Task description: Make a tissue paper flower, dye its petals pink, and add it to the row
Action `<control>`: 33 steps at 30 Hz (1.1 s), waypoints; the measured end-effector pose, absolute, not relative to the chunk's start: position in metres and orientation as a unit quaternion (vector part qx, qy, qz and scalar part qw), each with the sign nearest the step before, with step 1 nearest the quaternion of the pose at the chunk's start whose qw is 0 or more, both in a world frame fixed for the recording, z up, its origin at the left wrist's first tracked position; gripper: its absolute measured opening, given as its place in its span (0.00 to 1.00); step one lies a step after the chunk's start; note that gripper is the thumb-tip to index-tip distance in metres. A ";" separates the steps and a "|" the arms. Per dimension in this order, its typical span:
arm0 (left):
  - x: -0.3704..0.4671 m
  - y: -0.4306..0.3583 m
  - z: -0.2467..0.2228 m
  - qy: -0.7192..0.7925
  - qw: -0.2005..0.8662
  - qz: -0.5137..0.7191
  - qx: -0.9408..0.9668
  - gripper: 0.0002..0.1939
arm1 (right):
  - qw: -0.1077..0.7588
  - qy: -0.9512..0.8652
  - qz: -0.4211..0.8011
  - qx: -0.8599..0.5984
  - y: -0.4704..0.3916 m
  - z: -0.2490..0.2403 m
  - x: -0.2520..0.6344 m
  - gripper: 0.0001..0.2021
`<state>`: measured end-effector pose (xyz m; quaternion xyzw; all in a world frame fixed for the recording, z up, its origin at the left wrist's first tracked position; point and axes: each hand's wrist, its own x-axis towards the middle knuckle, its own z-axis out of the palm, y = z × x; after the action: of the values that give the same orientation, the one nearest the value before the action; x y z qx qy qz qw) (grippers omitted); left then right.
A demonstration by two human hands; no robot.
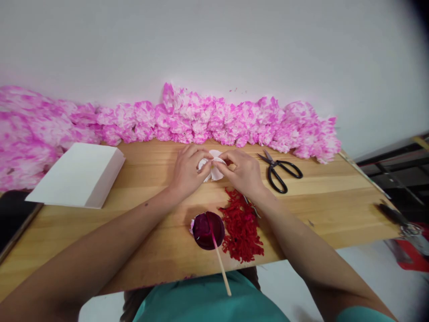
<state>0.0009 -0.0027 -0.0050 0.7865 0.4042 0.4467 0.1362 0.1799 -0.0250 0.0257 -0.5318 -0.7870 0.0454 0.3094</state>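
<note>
A white paper flower (216, 173) with rounded petals is held between my two hands over the middle of the table. My left hand (190, 167) pinches it from the left, thumb and fingertips near its centre. From the other side my right hand (244, 170) pinches it too, the thumbs almost meeting. Closer to me stands a small cup of dark magenta liquid (203, 230), with a wooden stick (221, 270) leaning out over the table edge. Beside the cup, under my right forearm, lies a bundle of red crinkled strands (241, 228).
Black-handled scissors (279, 170) lie open right of my hands. A thick stack of white paper (77, 174) sits at the left. Pink-and-white paper flowers (214, 118) line the wall and pile up at far left. A black-handled tool (398, 219) is at the right edge.
</note>
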 end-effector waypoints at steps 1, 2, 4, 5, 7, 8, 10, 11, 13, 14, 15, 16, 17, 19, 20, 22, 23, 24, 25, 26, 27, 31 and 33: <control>0.001 -0.003 -0.005 0.402 0.138 0.447 0.787 0.03 | 0.309 -0.786 0.048 -0.534 -0.025 0.025 0.180 0.11; 0.001 -0.003 -0.005 0.400 0.138 0.449 0.787 0.03 | 0.308 -0.785 0.049 -0.536 -0.025 0.025 0.180 0.12; 0.000 -0.003 -0.005 0.394 0.138 0.453 0.788 0.04 | 0.309 -0.782 0.047 -0.539 -0.024 0.024 0.180 0.14; 0.000 -0.003 -0.005 0.392 0.138 0.453 0.789 0.04 | 0.310 -0.782 0.046 -0.539 -0.024 0.024 0.180 0.14; 0.000 -0.003 -0.004 0.388 0.141 0.451 0.791 0.05 | 0.313 -0.781 0.045 -0.538 -0.024 0.023 0.180 0.16; 0.000 -0.003 -0.004 0.387 0.143 0.448 0.793 0.05 | 0.316 -0.781 0.046 -0.536 -0.024 0.023 0.180 0.17; 0.000 -0.003 -0.004 0.387 0.146 0.444 0.795 0.04 | 0.322 -0.781 0.051 -0.532 -0.023 0.023 0.180 0.18; 0.000 -0.003 -0.004 0.390 0.147 0.442 0.795 0.03 | 0.326 -0.781 0.059 -0.530 -0.023 0.023 0.181 0.18; 0.000 -0.003 -0.004 0.397 0.146 0.439 0.792 0.03 | 0.340 -0.776 0.084 -0.525 -0.023 0.024 0.181 0.16; 0.000 -0.003 -0.004 0.401 0.146 0.439 0.791 0.03 | 0.348 -0.772 0.098 -0.522 -0.023 0.025 0.182 0.14; 0.000 -0.003 -0.004 0.404 0.144 0.440 0.789 0.03 | 0.355 -0.769 0.108 -0.521 -0.024 0.025 0.182 0.13; 0.000 -0.003 -0.004 0.408 0.143 0.440 0.787 0.03 | 0.361 -0.766 0.115 -0.519 -0.024 0.026 0.182 0.12; 0.000 -0.002 -0.004 0.412 0.142 0.440 0.785 0.03 | 0.365 -0.765 0.117 -0.518 -0.024 0.027 0.183 0.11; 0.000 -0.002 -0.004 0.424 0.142 0.439 0.779 0.03 | 0.371 -0.763 0.119 -0.517 -0.025 0.028 0.182 0.09; 0.000 -0.001 -0.004 0.429 0.143 0.438 0.777 0.03 | 0.374 -0.760 0.122 -0.517 -0.025 0.028 0.182 0.09; 0.000 -0.001 -0.005 0.435 0.144 0.437 0.774 0.03 | 0.385 -0.747 0.152 -0.520 -0.025 0.029 0.182 0.08; 0.000 -0.001 -0.005 0.434 0.144 0.438 0.774 0.03 | 0.395 -0.734 0.181 -0.522 -0.024 0.029 0.183 0.09; 0.000 -0.001 -0.005 0.432 0.143 0.440 0.774 0.03 | 0.408 -0.717 0.217 -0.522 -0.023 0.028 0.183 0.11; 0.000 -0.001 -0.005 0.430 0.141 0.442 0.774 0.04 | 0.424 -0.697 0.254 -0.519 -0.021 0.027 0.184 0.12; 0.000 -0.001 -0.005 0.429 0.139 0.444 0.774 0.04 | 0.441 -0.676 0.289 -0.515 -0.019 0.026 0.186 0.14; 0.000 -0.001 -0.005 0.429 0.138 0.444 0.775 0.04 | 0.453 -0.659 0.316 -0.511 -0.016 0.024 0.187 0.14; 0.000 -0.001 -0.004 0.435 0.135 0.436 0.776 0.03 | 0.448 -0.649 0.331 -0.517 -0.012 0.020 0.188 0.11; 0.001 -0.001 -0.004 0.439 0.134 0.434 0.775 0.03 | 0.429 -0.672 0.309 -0.518 -0.014 0.020 0.186 0.09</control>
<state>0.0005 -0.0009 -0.0043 0.7751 0.4392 0.4340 0.1340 0.1862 -0.0144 0.0197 -0.5183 -0.6722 0.3094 0.4287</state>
